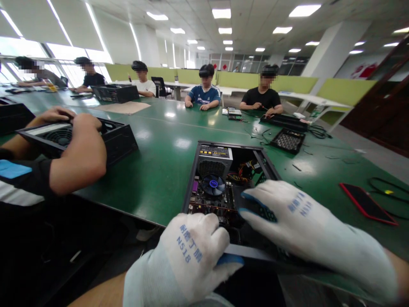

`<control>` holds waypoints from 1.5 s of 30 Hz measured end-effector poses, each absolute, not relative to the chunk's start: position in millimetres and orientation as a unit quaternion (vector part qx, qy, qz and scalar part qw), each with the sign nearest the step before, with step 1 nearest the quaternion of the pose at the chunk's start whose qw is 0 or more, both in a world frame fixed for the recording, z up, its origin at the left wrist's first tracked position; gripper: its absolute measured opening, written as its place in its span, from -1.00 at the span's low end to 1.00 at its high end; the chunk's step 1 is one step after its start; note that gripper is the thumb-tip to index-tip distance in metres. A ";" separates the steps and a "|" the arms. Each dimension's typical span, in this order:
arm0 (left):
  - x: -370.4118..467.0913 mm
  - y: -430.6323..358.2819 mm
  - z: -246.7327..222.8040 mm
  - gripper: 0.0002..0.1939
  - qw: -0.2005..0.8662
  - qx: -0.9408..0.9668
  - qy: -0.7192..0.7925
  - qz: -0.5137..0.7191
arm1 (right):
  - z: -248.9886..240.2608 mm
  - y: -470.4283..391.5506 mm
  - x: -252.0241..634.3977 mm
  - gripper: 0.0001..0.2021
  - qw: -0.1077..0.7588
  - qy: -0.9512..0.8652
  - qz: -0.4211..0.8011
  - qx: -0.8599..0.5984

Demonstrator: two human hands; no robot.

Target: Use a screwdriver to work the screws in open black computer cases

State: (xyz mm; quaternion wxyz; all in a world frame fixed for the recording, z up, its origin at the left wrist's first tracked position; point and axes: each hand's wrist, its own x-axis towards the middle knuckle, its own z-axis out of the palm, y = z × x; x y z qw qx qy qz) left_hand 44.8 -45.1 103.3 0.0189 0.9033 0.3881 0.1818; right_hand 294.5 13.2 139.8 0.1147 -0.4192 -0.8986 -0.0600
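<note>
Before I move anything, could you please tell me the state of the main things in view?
Near computer case: open, internals exposed.
Power supply: seated inside the case.
Fan: mounted, blades look still.
Left hand: gloved, closed on the near edge.
Right hand: gloved, fingers parted over the interior.
Red-edged device: flat, face dark.
Neighbor's case: open.

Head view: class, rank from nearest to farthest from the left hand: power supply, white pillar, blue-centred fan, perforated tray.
1. Blue-centred fan: just beyond the left hand, inside the case.
2. Power supply: beyond the fan.
3. Perforated tray: on the table, farther right.
4. White pillar: right background.
</note>
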 end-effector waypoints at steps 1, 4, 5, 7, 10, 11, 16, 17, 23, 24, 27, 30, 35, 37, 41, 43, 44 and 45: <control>44.8 -45.4 103.4 -0.69 0.020 0.902 0.391 0.181 | 141.0 27.4 284.0 -0.59 0.079 -0.901 -0.073 -0.420; 44.9 -45.7 103.1 -0.68 0.013 0.900 0.397 0.182 | 133.6 66.3 250.5 -0.58 -0.067 -0.912 -0.077 -0.398; 45.0 -45.5 102.8 -0.68 0.011 0.900 0.396 0.183 | 128.9 76.6 239.6 -0.58 -0.110 -0.909 -0.073 -0.395; 45.3 -45.2 102.1 -0.67 0.010 0.899 0.397 0.185 | 119.1 91.6 219.7 -0.55 -0.186 -0.901 -0.067 -0.386; 46.0 -44.9 101.4 -0.67 0.012 0.896 0.402 0.187 | 109.2 100.4 197.8 -0.60 -0.239 -0.895 -0.073 -0.370; 46.2 -44.9 101.4 -0.67 0.012 0.896 0.403 0.187 | 107.8 100.3 193.2 -0.65 -0.241 -0.897 -0.077 -0.363; 46.8 -45.8 102.4 -0.66 0.011 0.894 0.408 0.185 | 109.0 93.9 188.5 -0.73 -0.235 -0.912 -0.085 -0.325; 46.7 -46.0 102.5 -0.66 0.012 0.894 0.408 0.185 | 109.3 93.7 190.3 -0.73 -0.236 -0.913 -0.085 -0.322; 46.2 -46.1 101.6 -0.66 0.013 0.896 0.403 0.187 | 110.5 99.3 213.7 -0.73 -0.198 -0.918 -0.081 -0.332; 46.3 -45.8 101.2 -0.65 0.011 0.895 0.403 0.189 | 111.6 99.3 219.2 -0.72 -0.185 -0.917 -0.081 -0.342; 46.7 -45.4 100.0 -0.65 0.012 0.894 0.405 0.191 | 117.1 97.4 237.4 -0.73 -0.167 -0.911 -0.080 -0.369; 46.6 -45.2 98.9 -0.65 0.015 0.897 0.399 0.190 | 123.4 96.7 257.0 -0.75 -0.183 -0.896 -0.076 -0.396; 45.4 -45.1 98.1 -0.67 0.012 0.896 0.398 0.199 | 125.9 105.2 281.5 -0.77 -0.212 -0.872 -0.107 -0.429; 45.2 -44.9 98.5 -0.67 0.015 0.896 0.399 0.197 | 124.0 110.6 283.3 -0.76 -0.219 -0.868 -0.132 -0.425; 45.9 -44.9 101.1 -0.68 0.021 0.895 0.404 0.188 | 120.0 124.8 273.5 -0.72 -0.235 -0.864 -0.166 -0.414; 46.6 -45.2 102.8 -0.67 0.022 0.894 0.407 0.184 | 118.4 134.1 267.0 -0.72 -0.249 -0.857 -0.164 -0.421; 46.9 -45.4 103.4 -0.67 0.023 0.894 0.410 0.181 | 117.6 139.1 264.5 -0.72 -0.255 -0.853 -0.162 -0.426; 47.1 -45.5 103.9 -0.67 0.025 0.893 0.412 0.178 | 116.7 144.1 262.5 -0.73 -0.259 -0.848 -0.161 -0.433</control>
